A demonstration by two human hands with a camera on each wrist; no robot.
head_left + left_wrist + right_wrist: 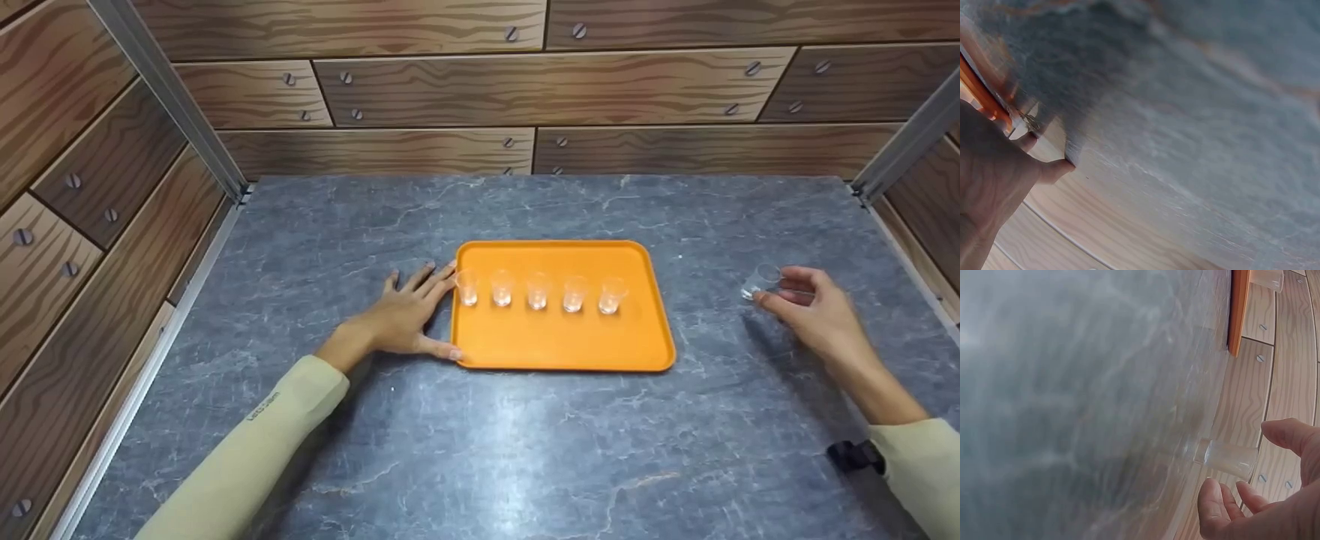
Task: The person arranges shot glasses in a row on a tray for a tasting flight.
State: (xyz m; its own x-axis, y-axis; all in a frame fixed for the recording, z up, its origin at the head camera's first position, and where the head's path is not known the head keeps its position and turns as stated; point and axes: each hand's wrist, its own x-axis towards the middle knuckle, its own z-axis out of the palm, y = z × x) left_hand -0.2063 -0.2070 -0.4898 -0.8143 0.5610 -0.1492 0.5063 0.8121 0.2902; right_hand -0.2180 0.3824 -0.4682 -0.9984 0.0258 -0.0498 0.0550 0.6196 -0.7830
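On the table lies an orange tray (562,341), with several small clear shot glasses (537,292) standing in a row across it. My left hand (401,315) is spread at the tray's left edge, thumb at the near corner and fingertips by the leftmost glass. The left wrist view shows that hand (994,163) beside the orange rim (982,93). Away to the right, another clear shot glass (1230,458) stands upright on the table. My right hand (821,307) is around it, thumb and fingers parted, with gaps visible between them and the glass in the right wrist view.
The grey marbled tabletop (480,450) runs to wood-patterned walls (420,90) at the back and sides. Metal posts (172,97) stand at the back corners. A dark strap piece (855,455) sits at the right sleeve.
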